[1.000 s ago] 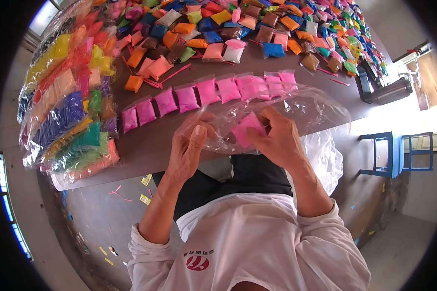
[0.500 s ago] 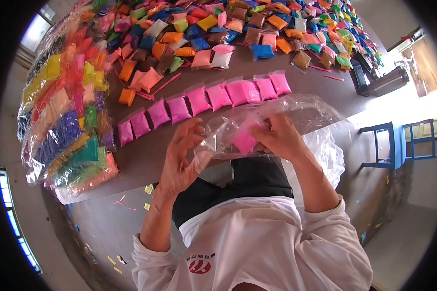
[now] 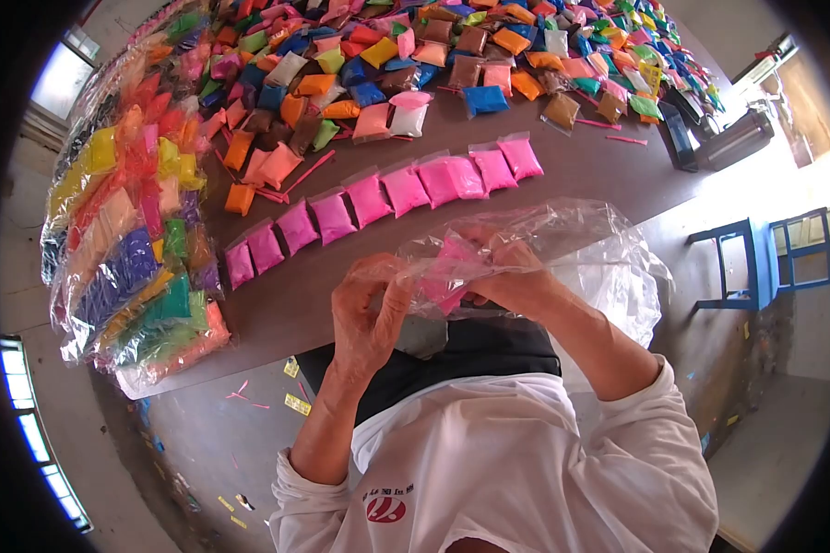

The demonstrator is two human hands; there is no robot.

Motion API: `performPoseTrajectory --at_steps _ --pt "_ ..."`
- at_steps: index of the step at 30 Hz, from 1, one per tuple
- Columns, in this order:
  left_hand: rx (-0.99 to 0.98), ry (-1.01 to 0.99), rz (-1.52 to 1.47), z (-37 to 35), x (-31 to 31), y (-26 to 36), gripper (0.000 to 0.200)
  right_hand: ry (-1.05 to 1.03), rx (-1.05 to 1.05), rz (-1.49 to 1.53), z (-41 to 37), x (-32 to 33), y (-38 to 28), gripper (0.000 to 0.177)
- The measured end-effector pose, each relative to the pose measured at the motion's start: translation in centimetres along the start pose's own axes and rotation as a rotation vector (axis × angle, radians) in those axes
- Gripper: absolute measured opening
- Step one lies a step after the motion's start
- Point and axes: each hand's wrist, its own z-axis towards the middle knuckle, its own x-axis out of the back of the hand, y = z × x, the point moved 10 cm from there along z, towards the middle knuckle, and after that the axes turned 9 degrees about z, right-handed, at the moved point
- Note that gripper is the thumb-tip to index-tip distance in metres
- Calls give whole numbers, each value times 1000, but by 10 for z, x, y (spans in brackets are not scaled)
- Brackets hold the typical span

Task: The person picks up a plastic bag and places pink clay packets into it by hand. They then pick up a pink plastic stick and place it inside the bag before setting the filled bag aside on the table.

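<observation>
A large clear plastic bag [image 3: 572,226] is spread between my hands above the table's front edge. My left hand [image 3: 371,309] pinches the bag's left side between thumb and fingers. Inside the bag, at its left part, my right hand [image 3: 507,272] is closed on a pink packet [image 3: 452,272]; the film partly covers its fingers. Beyond my hands a slanting row of several pink packets [image 3: 369,200] lies on the brown table [image 3: 277,304]; two near its right part overlap.
Heaped small packets [image 3: 373,55] in many colours cover the far side. Bagged coloured packets [image 3: 138,258] are stacked at the left. Pink strips [image 3: 310,173] lie near the heap. A dark metallic object [image 3: 733,143] stands at the right edge, with a blue stool [image 3: 747,263] beyond.
My left hand has moved right, its fingers closing on the bag. My right hand has shifted slightly left with the pink packet, now nearer the bag's left side.
</observation>
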Motion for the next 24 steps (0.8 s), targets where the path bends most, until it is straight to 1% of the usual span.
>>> performPoseTrajectory --at_steps 3,5,7,9,10,11,13,16,19,22,24 --pt "5 -13 27 0 0 4 34 -145 115 69 -2 -7 -14 53" --pt "21 0 13 0 4 7 35 -175 51 54 -4 -8 -16 54" --pt "70 13 -11 -2 8 6 35 -113 -170 -40 -12 -4 -21 52" --pt "26 30 5 3 9 8 38 -162 55 -349 -1 -8 -26 41" --pt "4 37 13 5 8 8 40 -170 108 -447 1 -8 -25 39" --pt "33 -2 24 6 4 0 41 -172 164 -546 2 -9 -27 37" --pt "94 -80 45 7 -4 -19 43 -152 152 -637 0 -7 -35 36" --pt "125 -31 2 5 -8 -24 46 -133 88 -705 -3 0 -41 33" --pt "132 -22 -63 7 -10 -29 46 -62 222 -609 -2 9 -43 38" --pt "100 28 -140 12 -4 -24 45 -94 -116 -39 7 13 -5 36" --pt "61 -15 -126 13 0 -28 44 -86 -190 155 13 15 7 36"
